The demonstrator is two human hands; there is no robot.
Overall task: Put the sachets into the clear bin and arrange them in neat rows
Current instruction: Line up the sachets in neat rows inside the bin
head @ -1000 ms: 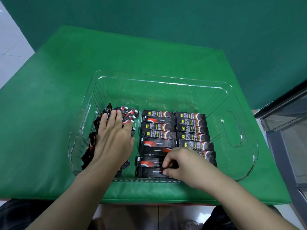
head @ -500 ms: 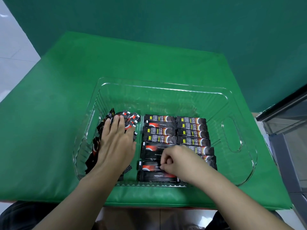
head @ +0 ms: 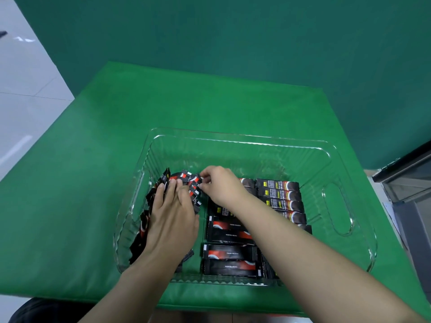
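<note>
1. Head view, progress: inside the clear ribbed plastic bin [head: 245, 141] on the green-covered worktop [head: 210, 106], black-and-red stick sachets in two neat rows [head: 277, 194] fill the centre and 3 o'clock side. A loose heap of sachets [head: 182, 180] at 9 o'clock remains unsorted.
2. Head view, pose: the left hand [head: 172, 220] lies flat, fingers straight, pressing the heap. The right hand [head: 221, 185] crosses toward 10 o'clock, fingertips pinching a sachet at the heap's top.

2 bare forearms, no sleeves, no watch or rings on the left hand [head: 171, 226] or right hand [head: 221, 186]; dark clothing shows at lower left of frame.
</note>
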